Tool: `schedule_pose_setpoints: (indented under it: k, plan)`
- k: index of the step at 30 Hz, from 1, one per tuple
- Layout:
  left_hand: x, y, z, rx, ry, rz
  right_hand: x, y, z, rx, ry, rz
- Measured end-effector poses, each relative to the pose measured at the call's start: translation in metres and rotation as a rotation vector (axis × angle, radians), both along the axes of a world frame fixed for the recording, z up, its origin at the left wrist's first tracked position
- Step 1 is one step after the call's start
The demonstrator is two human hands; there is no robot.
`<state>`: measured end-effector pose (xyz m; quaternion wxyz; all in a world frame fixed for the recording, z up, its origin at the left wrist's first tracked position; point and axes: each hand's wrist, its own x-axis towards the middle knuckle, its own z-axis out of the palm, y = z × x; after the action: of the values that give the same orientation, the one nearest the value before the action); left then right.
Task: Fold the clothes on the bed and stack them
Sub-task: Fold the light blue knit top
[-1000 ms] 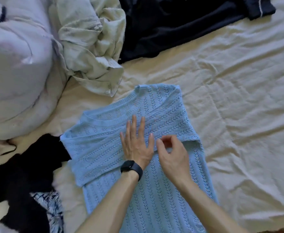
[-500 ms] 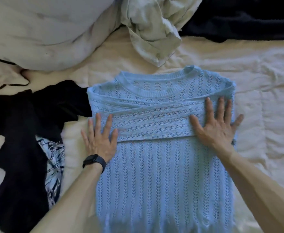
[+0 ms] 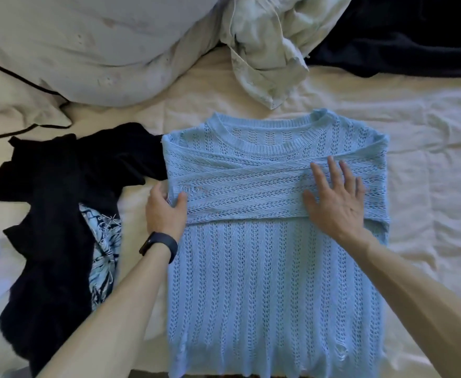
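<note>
While the light blue sweater (image 3: pixel 265 290) lies flat on the bed (image 3: pixel 428 165) with its sleeves crossed over the chest, the left hand (image 3: pixel 165 211) pinches its left edge, thumb on top. The right hand (image 3: pixel 335 197) presses the sleeves, fingers straight and spread.

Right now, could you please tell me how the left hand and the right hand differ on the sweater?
The left hand pinches the side edge of the sweater, thumb on top; the right hand lies flat on the folded sleeves, fingers spread. The left wrist wears a black watch; the right wrist is bare. Both hands touch the sweater.
</note>
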<state>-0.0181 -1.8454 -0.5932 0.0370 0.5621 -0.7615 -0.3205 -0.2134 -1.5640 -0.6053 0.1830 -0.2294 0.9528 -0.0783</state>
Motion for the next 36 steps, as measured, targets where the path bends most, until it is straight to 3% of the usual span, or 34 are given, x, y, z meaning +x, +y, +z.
schedule_pose_setpoints:
  k: [2,9,14,17,22,26,32,36]
  plan:
    - [-0.001,-0.009,0.004,0.104,0.016,0.084,-0.002,-0.020,0.005,-0.057,0.007,0.107]
    - [0.006,-0.009,0.015,0.152,0.074,0.187,0.020,-0.133,0.017,-0.226,-0.080,0.437]
    - [0.020,-0.013,0.010,0.309,0.027,0.271,0.049,-0.201,0.015,-0.191,-0.176,0.556]
    - [0.024,-0.016,0.010,0.319,0.085,0.286,0.057,-0.220,0.013,-0.132,-0.159,0.532]
    - [0.022,-0.015,0.014,0.185,0.158,0.200,0.058,-0.222,0.020,-0.258,-0.113,0.410]
    - [0.017,-0.014,0.014,0.225,0.238,0.138,0.049,-0.225,0.026,-0.236,-0.178,0.438]
    - [0.021,-0.014,0.016,0.286,0.359,0.121,0.048,-0.261,0.035,-0.179,-0.475,0.382]
    - [0.019,-0.019,0.017,0.474,0.307,0.129,0.029,-0.264,0.041,-0.478,-0.691,0.077]
